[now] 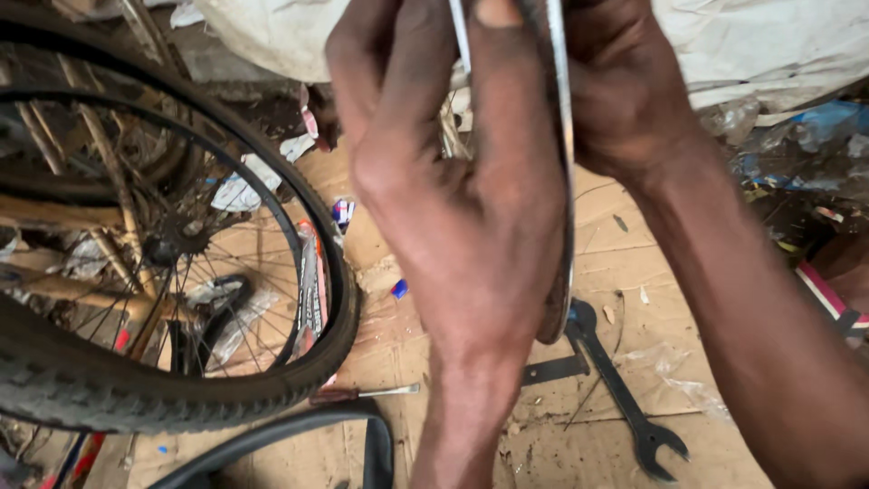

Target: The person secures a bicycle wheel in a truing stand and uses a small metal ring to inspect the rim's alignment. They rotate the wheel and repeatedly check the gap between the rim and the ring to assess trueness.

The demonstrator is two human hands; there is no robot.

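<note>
Left hand [453,190]: I have it raised close under my eyes, back toward me, fingers pressed together and curled round the rim [563,181].
Right hand [625,81]: behind the rim on its far side; its fingers are hidden, so I cannot tell whether they pinch or only steady.
Rim: thin, metal, edge-on between my two hands, running from the top of view down past my left wrist, well above the cardboard [634,272].
Below: a dark spanner [625,389] lies flat on the cardboard, a screwdriver [362,394] near the wheel [181,389], a loose black tube [299,435] at the bottom edge.
Risk, slip: my hands look grimy; I judge the narrow edge could slide through my left grip and drop onto the spanner.
Risk, cut: the edge presses my palm; a twist could nick the skin.
Risk, sight: my hands block my view of the rim.
</note>
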